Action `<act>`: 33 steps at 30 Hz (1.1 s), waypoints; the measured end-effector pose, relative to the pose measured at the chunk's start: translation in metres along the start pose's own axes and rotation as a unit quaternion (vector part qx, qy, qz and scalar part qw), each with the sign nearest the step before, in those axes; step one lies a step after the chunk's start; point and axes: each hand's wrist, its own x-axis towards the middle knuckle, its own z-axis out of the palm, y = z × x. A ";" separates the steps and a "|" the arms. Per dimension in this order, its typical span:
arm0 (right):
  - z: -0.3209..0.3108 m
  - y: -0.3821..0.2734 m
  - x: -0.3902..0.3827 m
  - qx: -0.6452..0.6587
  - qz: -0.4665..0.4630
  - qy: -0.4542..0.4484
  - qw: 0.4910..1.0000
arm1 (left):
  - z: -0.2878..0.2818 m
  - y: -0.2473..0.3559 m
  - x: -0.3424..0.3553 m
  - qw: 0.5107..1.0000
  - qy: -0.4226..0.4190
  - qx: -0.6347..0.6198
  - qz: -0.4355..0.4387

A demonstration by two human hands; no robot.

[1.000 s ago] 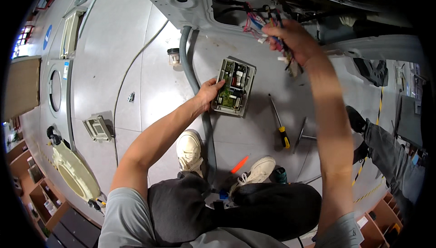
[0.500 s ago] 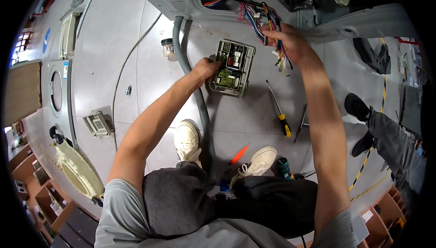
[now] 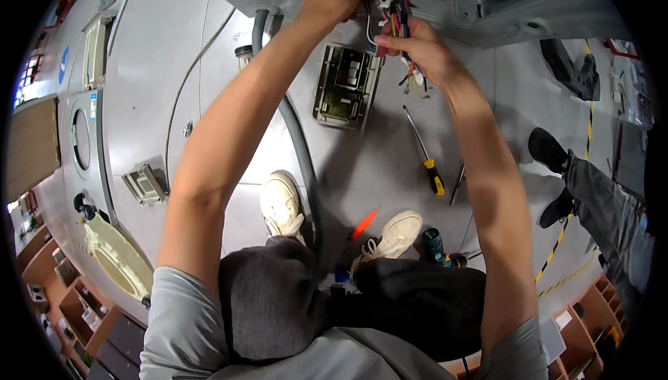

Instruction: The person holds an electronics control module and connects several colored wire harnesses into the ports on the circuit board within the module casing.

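A wiring harness (image 3: 396,13) of many coloured wires with small plugs hangs from the grey metal cabinet (image 3: 480,27) at the top. My right hand (image 3: 424,47) is closed round its lower part, near a dark red plug (image 3: 380,51). Loose wire ends dangle below the fingers. My left hand (image 3: 330,3) is at the upper wires by the cabinet edge, its fingers bent onto them; the fingertips are partly hidden. Below both hands, a control board (image 3: 344,95) in a pale plastic housing lies on the floor, touched by neither hand.
A thick grey hose (image 3: 300,143) curves down past my left shoe. A yellow-black screwdriver (image 3: 433,175), an orange pointed tool (image 3: 363,225) and a green power drill (image 3: 433,244) lie on the floor. Another person's legs (image 3: 591,199) are at the right.
My left hand has left the control board and moved up to the wires. My right hand still holds the harness, a little higher in view. The board appears slightly shifted and turned.
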 end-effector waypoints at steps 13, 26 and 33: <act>-0.010 -0.002 -0.010 -0.056 -0.003 -0.020 0.998 | -0.034 -0.016 -0.017 0.898 -0.089 -0.426 -0.069; -0.032 -0.013 -0.012 -0.289 -0.035 0.095 0.952 | -0.042 -0.059 -0.032 0.881 -0.089 -0.463 -0.040; -0.050 0.004 -0.003 -0.225 0.027 0.097 0.969 | -0.036 -0.060 -0.031 0.823 -0.151 -0.547 -0.037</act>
